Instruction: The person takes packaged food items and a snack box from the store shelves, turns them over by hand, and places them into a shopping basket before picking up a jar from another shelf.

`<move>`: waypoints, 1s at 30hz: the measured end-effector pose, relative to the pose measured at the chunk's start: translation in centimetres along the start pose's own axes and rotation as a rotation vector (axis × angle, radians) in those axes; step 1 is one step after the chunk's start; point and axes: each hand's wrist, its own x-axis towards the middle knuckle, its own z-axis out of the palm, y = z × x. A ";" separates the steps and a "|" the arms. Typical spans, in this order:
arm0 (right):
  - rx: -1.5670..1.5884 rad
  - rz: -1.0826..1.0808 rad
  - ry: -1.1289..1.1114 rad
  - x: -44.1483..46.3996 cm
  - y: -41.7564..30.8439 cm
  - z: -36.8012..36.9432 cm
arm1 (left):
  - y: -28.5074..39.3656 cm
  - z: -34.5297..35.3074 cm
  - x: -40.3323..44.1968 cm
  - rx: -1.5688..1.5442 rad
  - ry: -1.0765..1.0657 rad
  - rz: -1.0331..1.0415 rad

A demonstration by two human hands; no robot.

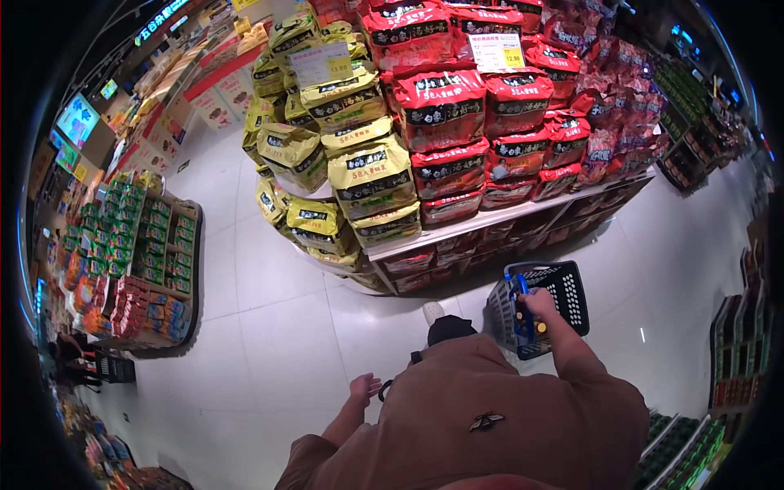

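And the right hand (539, 303) wraps the basket (579, 286)'s blue handle (521, 285) while the left hand (364, 386) hangs loosely spread!

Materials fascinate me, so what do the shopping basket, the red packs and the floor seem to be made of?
Basket: probably moulded plastic, dark and smooth, with rows of regular holes.
Red packs: likely thin plastic film, glossy, with crinkled edges catching light.
Floor: perhaps polished tile; pale, with straight seams and soft reflections, though stone is possible.
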 end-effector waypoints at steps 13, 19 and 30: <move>0.304 -1.419 0.711 -1.4 -39.7 -28.4 | 7.0 1.8 0.5 0.051 0.063 0.002; 0.002 -1.822 0.916 1.3 -55.4 -34.6 | 9.5 3.4 2.4 -0.142 0.077 0.060; -0.354 -1.572 0.501 8.5 -68.9 -37.4 | 7.5 3.4 1.9 -0.267 0.239 -0.067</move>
